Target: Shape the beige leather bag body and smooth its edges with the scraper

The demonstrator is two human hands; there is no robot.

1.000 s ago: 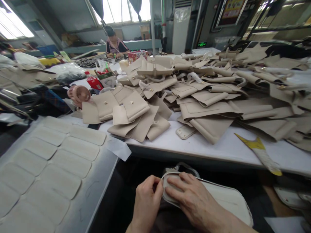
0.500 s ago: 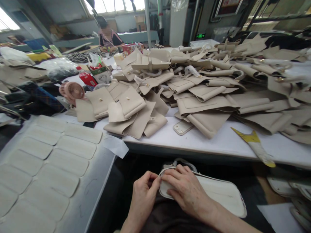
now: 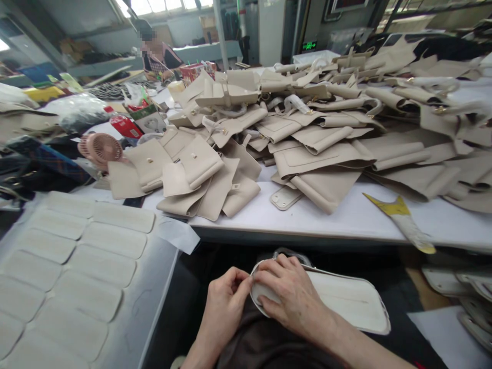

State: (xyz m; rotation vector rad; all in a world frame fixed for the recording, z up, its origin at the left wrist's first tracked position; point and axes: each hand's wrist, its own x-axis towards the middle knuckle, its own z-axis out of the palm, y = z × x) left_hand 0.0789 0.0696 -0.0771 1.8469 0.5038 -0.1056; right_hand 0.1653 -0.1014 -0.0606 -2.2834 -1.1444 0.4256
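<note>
A flat cream oval bag panel [image 3: 346,302] with a stitched rim lies across my lap, below the table edge. My right hand [image 3: 292,297] presses down on its left end, fingers spread over the rounded corner. My left hand [image 3: 225,302] pinches the same corner's edge between thumb and fingers. Both hands touch the panel and each other's fingertips meet at its rim.
A white table [image 3: 326,220] carries a large heap of beige bag pieces [image 3: 307,133] and a yellow-tipped tool [image 3: 403,223]. At left, a board [image 3: 154,287] holds several cream oval panels [image 3: 88,251]. A pink fan [image 3: 100,148] stands behind. Another person [image 3: 154,51] sits far back.
The view has tilted and shifted, so the table sits higher in frame. My hands stay on the panel's left corner, fingers working slightly along its edge.
</note>
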